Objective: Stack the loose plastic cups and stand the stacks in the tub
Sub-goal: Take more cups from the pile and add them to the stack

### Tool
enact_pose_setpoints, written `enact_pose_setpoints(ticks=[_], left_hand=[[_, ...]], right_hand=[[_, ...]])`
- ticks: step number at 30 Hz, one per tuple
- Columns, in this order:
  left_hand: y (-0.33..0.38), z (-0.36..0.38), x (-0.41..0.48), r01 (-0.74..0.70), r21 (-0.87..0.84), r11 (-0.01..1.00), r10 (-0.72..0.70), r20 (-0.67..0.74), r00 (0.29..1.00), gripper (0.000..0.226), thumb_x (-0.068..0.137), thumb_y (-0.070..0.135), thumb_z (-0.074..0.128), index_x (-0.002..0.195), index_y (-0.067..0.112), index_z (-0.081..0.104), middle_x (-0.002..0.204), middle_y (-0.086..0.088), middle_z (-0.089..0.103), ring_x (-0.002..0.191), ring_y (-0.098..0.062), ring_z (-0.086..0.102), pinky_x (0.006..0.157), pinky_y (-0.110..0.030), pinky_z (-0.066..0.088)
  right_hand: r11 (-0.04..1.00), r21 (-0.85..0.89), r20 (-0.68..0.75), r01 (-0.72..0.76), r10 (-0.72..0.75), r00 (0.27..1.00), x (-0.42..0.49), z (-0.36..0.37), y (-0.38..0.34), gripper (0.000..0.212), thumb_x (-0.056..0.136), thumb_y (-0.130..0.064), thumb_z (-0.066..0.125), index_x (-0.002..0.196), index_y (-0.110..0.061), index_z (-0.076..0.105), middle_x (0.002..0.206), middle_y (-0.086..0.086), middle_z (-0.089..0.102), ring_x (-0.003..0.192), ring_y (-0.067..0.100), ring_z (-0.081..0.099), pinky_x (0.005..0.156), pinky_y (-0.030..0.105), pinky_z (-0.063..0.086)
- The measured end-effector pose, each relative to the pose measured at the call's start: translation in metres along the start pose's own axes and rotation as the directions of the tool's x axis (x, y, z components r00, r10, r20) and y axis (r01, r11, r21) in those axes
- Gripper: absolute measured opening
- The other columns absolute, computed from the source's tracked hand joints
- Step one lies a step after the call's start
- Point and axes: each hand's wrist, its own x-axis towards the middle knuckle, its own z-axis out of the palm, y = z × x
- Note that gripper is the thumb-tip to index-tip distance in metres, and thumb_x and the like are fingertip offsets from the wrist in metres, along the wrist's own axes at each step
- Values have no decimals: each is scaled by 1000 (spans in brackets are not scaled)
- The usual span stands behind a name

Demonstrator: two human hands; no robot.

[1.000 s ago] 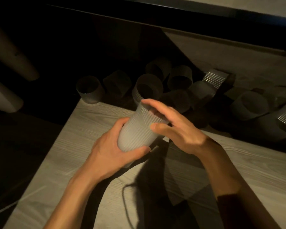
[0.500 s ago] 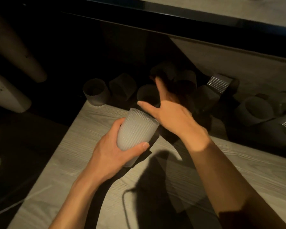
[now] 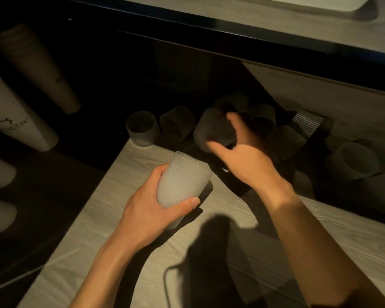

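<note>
Now, nearest us over the bench (image 3: 93, 252), our left grip (image 3: 151, 210) stays wrapped round the ribbed stack (image 3: 182, 181), which is tilted with its mouth facing away. Our right grip (image 3: 247, 161), at the stack's rim a second ago, has gone beyond it and curls round a loose cup (image 3: 213, 130) in the dark heap. We judge that cup nests next. More cups (image 3: 142, 130) lie behind the stack, and we cannot make out the tub.
</note>
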Motion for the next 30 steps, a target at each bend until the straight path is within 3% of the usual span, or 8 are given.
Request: enact_pose_setpoints(ticks=[3, 8, 13, 16, 20, 23, 26, 30], left_hand=[[-2, -3, 0, -8, -17, 1000, 8, -7, 1000, 83, 51, 88, 62, 123, 60, 32, 113, 28, 50, 97, 2, 56, 69, -23, 49], [-6, -4, -4, -35, -26, 999, 35, -11, 999, 85, 55, 87, 64, 128, 59, 33, 114, 30, 50, 97, 8, 56, 70, -28, 56], [-14, -10, -8, 6, -48, 999, -10, -77, 997, 83, 53, 90, 62, 126, 60, 33, 113, 29, 51, 95, 1, 60, 71, -30, 58], [-20, -18, -14, 57, -72, 996, -65, -123, 990, 78, 52, 90, 62, 119, 65, 31, 111, 28, 51, 96, 1, 58, 70, -27, 54], [-26, -33, -21, 152, -119, 981, -171, -171, 970, 78, 53, 82, 70, 117, 61, 31, 108, 26, 50, 95, -1, 54, 67, -24, 45], [-34, -47, -22, 183, -138, 973, -209, -207, 956, 82, 51, 78, 67, 123, 52, 36, 109, 21, 53, 95, -4, 56, 67, -26, 46], [-39, -58, -24, 210, -138, 968, -236, -214, 948, 84, 52, 76, 66, 126, 49, 39, 109, 19, 54, 94, -4, 56, 64, -24, 44], [-43, -68, -25, 216, -157, 964, -246, -213, 946, 83, 53, 76, 66, 126, 49, 37, 110, 22, 52, 96, -3, 55, 64, -22, 44]], right_hand=[[953, 284, 89, 108, -138, 986, -11, -6, -1, 54, 94, -47, 59, 138, -55, 29, 124, -29, 45, 104, -14, 52, 73, 9, 50], [936, 311, 281, 167, -258, 924, -21, 15, -4, 52, 91, -49, 58, 139, -51, 39, 133, -24, 44, 118, -11, 46, 90, 20, 47], [898, 422, 342, 124, -284, 895, -29, 39, -14, 59, 95, -68, 25, 147, -42, 38, 143, -28, 39, 131, -10, 36, 105, 22, 35], [890, 415, 218, 186, -296, 930, -23, 58, -24, 61, 95, -70, 13, 141, -44, 45, 142, -24, 47, 131, -8, 41, 107, 24, 34], [859, 480, -86, 176, -154, 984, 10, 74, -47, 33, 103, -48, 40, 124, -30, 59, 110, -13, 64, 105, 1, 60, 92, 31, 50], [950, 149, -49, 273, -269, 962, 35, 84, -69, 28, 102, -38, 49, 128, -29, 55, 99, -14, 64, 92, 0, 61, 82, 30, 52], [920, -183, 165, 348, -320, 933, 54, 101, -74, 49, 101, -39, 50, 148, -33, 38, 133, -3, 61, 120, 15, 59, 95, 42, 52], [907, -261, 167, 331, -295, 941, 61, 116, -69, 34, 99, -38, 54, 133, -34, 53, 125, -5, 64, 116, 16, 60, 90, 41, 53]])
